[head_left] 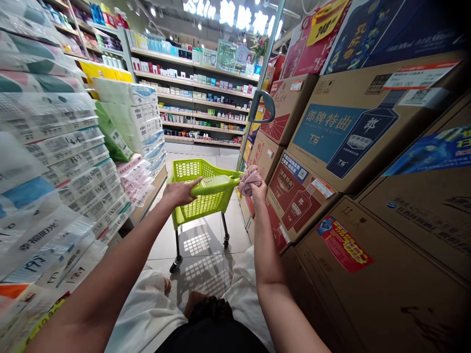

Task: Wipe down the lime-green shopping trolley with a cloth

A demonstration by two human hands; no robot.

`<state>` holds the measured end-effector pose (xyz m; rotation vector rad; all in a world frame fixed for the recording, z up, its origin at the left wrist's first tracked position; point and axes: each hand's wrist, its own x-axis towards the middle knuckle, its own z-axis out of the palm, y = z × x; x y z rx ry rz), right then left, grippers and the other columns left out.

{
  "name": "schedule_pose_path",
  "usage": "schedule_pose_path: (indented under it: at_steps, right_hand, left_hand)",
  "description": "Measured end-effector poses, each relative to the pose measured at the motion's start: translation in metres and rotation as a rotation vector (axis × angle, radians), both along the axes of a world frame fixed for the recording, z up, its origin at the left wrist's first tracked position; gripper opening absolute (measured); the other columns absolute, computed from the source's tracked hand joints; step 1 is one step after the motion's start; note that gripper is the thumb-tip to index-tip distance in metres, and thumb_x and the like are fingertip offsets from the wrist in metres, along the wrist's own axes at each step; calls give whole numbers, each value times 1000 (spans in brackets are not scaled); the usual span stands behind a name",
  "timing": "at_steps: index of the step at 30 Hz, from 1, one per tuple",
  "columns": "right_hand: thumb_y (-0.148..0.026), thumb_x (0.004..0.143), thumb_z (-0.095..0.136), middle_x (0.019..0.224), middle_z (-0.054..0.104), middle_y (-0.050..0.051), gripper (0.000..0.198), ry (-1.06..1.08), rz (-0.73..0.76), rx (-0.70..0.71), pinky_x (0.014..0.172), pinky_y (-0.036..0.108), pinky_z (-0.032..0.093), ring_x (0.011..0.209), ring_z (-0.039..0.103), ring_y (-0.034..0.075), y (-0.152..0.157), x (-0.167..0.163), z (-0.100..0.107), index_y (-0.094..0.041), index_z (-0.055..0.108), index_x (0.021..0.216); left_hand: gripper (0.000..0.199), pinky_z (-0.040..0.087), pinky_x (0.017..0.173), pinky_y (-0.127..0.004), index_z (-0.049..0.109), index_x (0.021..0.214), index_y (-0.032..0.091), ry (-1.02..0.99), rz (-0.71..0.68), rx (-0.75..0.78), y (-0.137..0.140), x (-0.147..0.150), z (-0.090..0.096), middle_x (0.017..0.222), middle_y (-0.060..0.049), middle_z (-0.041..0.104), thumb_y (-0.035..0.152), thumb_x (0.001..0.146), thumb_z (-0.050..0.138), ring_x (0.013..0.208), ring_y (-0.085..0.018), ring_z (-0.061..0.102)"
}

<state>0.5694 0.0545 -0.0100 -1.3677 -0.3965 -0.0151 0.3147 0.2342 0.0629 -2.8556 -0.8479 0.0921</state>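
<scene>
Left hand [180,191] on green cart [211,188], narrow floor [157,255] between packs [55,115] and cartons [324,130].

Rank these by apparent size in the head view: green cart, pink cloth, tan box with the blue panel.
1. Tan box
2. Green cart
3. Pink cloth

True sizes may differ with nearness.

Plastic-wrapped packs [55,117] left, cardboard cartons [324,130] right, stocked shelves [195,84] beyond.
</scene>
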Motion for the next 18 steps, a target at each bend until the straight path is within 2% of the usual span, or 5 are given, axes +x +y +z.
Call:
schedule_pose_path:
  at_steps: [3,6,10,14,18]
  right_hand:
    - [-29,68,73,118,66,13,30,-33,-149,2,102,41,53,119,62,27,11,-5,-6,-20,60,93]
    - [-28,70,76,143,55,18,25,-228,-252,-67,120,47,38,142,45,32,23,-19,-10,-20,61,87]
    - [-29,77,72,143,57,14,19,-574,-198,-202,122,52,33,150,34,31,40,-39,-12,-20,64,92]
    - [-29,75,71,115,69,10,19,-563,-110,-200,108,39,48,126,59,26,43,-49,-13,-20,64,90]
    - [-37,91,52,94,69,3,25,-370,-249,-221,80,31,56,87,68,20,27,-36,-13,-20,59,107]
  left_hand:
    - [86,53,84,-39,12,167,40,2,1,6,0,-1,-1,118,-13,77,62,93,50,106,-35,73]
    - [86,53,84,-40,13,167,41,-6,0,2,1,-1,-2,117,-13,77,63,93,50,105,-36,73]
    - [85,53,83,-41,13,167,41,-9,0,2,1,-1,-3,115,-13,77,63,93,48,102,-36,73]
    - [85,52,85,-41,14,167,41,-27,4,8,2,-2,-4,114,-13,77,61,92,51,104,-36,73]
    - [85,52,87,-42,16,167,41,-45,1,-2,2,-2,-5,115,-13,77,61,92,51,104,-36,73]
